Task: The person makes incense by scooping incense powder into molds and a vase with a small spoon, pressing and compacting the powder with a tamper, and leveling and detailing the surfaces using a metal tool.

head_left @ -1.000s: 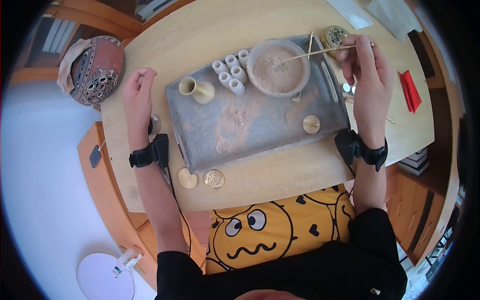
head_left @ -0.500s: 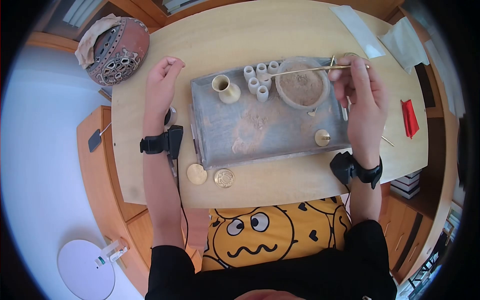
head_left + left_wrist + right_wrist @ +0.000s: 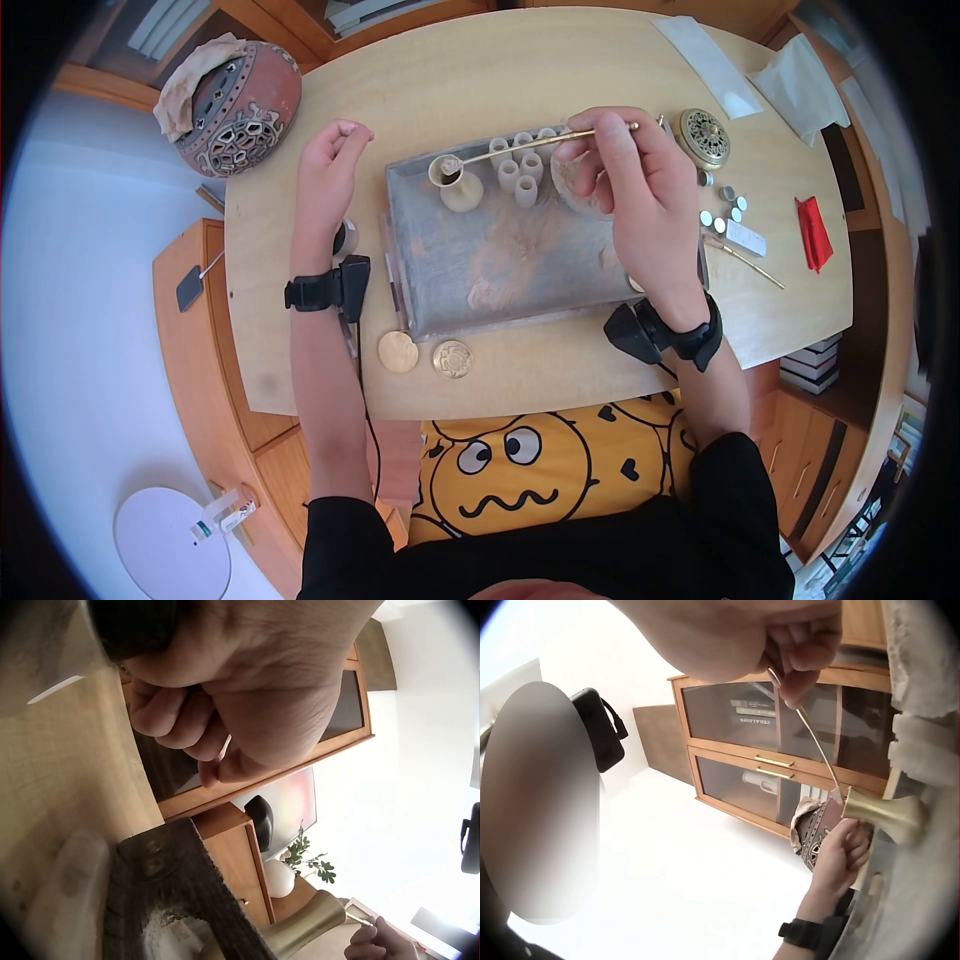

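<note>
My right hand (image 3: 652, 195) pinches a slim brass spoon (image 3: 545, 143) near the end of its handle. The spoon's tip, with a pale powdery lump on it, is right at the mouth of a brass vase (image 3: 462, 193). That vase stands upright on a grey tray (image 3: 570, 275). Partly hidden below the right hand is a bowl (image 3: 566, 186) of brownish powder. Off the tray's left side, my left hand (image 3: 328, 178) is raised with loosely curled fingers and holds nothing. In the right wrist view, the spoon (image 3: 819, 742) slants down to the vase rim (image 3: 849, 801).
Several small white cups (image 3: 525, 190) stand between vase and bowl. Powder smears the tray. Two brass discs (image 3: 398, 351) lie before it. To the right are an openwork brass lid (image 3: 704, 138), small pots, a thin brass rod (image 3: 750, 262) and a red pouch (image 3: 815, 235).
My right hand has moved left, carrying the spoon from the powder bowl across the cups to the vase mouth. The left hand stays beside the tray. The head view has shifted.
</note>
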The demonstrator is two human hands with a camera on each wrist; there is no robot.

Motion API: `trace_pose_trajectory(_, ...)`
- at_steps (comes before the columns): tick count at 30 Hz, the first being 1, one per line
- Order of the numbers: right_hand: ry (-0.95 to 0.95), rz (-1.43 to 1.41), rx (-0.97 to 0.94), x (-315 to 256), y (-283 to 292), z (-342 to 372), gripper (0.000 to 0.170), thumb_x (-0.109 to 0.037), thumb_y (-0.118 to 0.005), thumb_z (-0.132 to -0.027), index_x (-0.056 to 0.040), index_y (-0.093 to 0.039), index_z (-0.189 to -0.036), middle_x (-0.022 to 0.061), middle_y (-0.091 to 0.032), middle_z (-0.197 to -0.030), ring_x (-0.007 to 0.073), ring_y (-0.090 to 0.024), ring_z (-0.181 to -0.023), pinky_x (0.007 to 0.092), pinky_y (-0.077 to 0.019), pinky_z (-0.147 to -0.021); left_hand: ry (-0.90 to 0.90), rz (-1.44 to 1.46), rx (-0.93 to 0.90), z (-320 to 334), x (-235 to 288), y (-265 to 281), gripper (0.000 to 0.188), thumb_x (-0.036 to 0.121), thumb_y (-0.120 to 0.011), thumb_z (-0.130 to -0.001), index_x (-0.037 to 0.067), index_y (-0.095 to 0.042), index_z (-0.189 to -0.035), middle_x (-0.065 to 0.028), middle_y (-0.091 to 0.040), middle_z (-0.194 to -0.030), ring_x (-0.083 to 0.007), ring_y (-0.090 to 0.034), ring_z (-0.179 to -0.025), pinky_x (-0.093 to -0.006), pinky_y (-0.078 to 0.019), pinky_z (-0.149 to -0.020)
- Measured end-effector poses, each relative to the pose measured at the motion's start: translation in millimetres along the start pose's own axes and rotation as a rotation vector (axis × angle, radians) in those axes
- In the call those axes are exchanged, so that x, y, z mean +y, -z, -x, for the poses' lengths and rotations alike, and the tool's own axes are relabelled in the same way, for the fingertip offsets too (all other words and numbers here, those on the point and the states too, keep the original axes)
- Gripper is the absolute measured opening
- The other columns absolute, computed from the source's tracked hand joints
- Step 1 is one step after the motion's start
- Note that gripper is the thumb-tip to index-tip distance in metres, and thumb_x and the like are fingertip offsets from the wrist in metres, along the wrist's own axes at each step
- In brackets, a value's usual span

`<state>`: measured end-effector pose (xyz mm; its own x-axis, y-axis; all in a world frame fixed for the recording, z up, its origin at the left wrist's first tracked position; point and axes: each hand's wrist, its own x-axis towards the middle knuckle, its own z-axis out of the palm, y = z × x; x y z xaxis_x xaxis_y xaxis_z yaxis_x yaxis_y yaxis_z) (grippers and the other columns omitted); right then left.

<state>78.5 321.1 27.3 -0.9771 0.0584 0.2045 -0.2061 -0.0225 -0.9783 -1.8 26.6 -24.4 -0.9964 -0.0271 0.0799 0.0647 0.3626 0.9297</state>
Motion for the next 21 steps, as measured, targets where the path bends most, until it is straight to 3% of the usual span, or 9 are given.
trace_pose_trajectory(1,-0.006,0.034,-0.006,1.4,-0.2,1.4,0.027,-0.020,-0.048,-0.103,0.0015,-0.064,-0.103,0.0041,-0.068,-0.081,0.0053,-0.056,-0.066,0.0212,-0.0456,-0.061,0.034,0.010,-0.008,1.8,2.2,0.3,0.016,0.017,-0.060,-0.095,0.002,-0.061,-0.089,0.0065,-0.051,-0.073,-0.0023,-0.041,-0.068,-0.0204,-0.0321,-0.061)
trace_pose_trajectory(5,0.120,0.107,-0.074,4.1,1.9,4.3,0.022,-0.016,-0.048,-0.102,0.0007,-0.063,-0.103,0.0060,-0.068,-0.081,0.0098,-0.059,-0.066,0.0234,-0.0476,-0.062,-0.002,0.012,-0.016,-0.6,-2.5,0.7,0.016,0.017,-0.060,-0.095,0.002,-0.061,-0.089,0.0061,-0.050,-0.074,-0.0026,-0.041,-0.068,-0.0207,-0.0324,-0.061)
trace_pose_trajectory(7,0.247,0.212,-0.136,4.5,3.6,6.3,0.018,-0.011,-0.050,-0.100,0.0004,-0.063,-0.102,0.0084,-0.068,-0.081,0.0152,-0.063,-0.067,0.0256,-0.0491,-0.063,-0.044,-0.053,0.003,-1.4,-6.2,-1.4,0.014,0.022,-0.059,-0.096,0.008,-0.063,-0.095,0.0116,-0.041,-0.067,0.0012,-0.032,-0.055,-0.0186,-0.0217,-0.048)
trace_pose_trajectory(8,0.244,0.209,-0.130,5.6,4.6,6.2,0.018,-0.011,-0.050,-0.100,0.0004,-0.063,-0.102,0.0084,-0.068,-0.081,0.0152,-0.063,-0.067,0.0256,-0.0491,-0.063,-0.044,-0.057,-0.003,-0.2,-4.1,-2.1,0.014,0.022,-0.059,-0.096,0.008,-0.063,-0.095,0.0116,-0.041,-0.067,0.0012,-0.032,-0.055,-0.0186,-0.0217,-0.048)
trace_pose_trajectory(10,0.450,0.274,-0.133,6.9,5.9,5.3,0.015,-0.009,-0.052,-0.098,0.0003,-0.063,-0.102,0.0098,-0.068,-0.082,0.0180,-0.064,-0.067,0.0263,-0.0494,-0.062,0.028,-0.007,0.007,2.5,2.2,-2.1,0.015,0.017,-0.060,-0.095,0.002,-0.061,-0.090,0.0044,-0.054,-0.078,-0.0026,-0.043,-0.069,-0.0206,-0.0331,-0.062)
trace_pose_trajectory(13,0.450,0.284,-0.016,-4.7,19.8,7.1,0.014,-0.009,-0.053,-0.098,0.0004,-0.063,-0.101,0.0092,-0.068,-0.081,0.0169,-0.064,-0.066,0.0260,-0.0493,-0.062,0.015,0.009,0.008,0.7,0.2,-1.8,0.015,0.016,-0.060,-0.095,0.002,-0.061,-0.091,0.0048,-0.054,-0.078,-0.0027,-0.043,-0.069,-0.0203,-0.0336,-0.062)
trace_pose_trajectory(16,0.422,0.255,0.236,-5.8,42.4,1.6,0.020,-0.013,-0.050,-0.100,-0.0005,-0.064,-0.096,0.0054,-0.066,-0.075,0.0102,-0.059,-0.062,0.0237,-0.0451,-0.057,0.054,-0.016,-0.007,1.7,2.1,0.3,0.015,0.017,-0.060,-0.096,0.002,-0.061,-0.091,0.0054,-0.054,-0.078,-0.0022,-0.042,-0.068,-0.0200,-0.0325,-0.060)
trace_pose_trajectory(21,0.295,0.277,0.345,0.4,81.3,-7.9,0.025,-0.018,-0.048,-0.102,-0.0011,-0.064,-0.093,0.0018,-0.060,-0.068,0.0071,-0.049,-0.057,0.0236,-0.0388,-0.053,0.041,-0.025,-0.003,-0.3,-0.7,1.4,0.015,0.017,-0.059,-0.096,0.003,-0.062,-0.092,0.0063,-0.053,-0.077,-0.0013,-0.041,-0.067,-0.0197,-0.0299,-0.058)
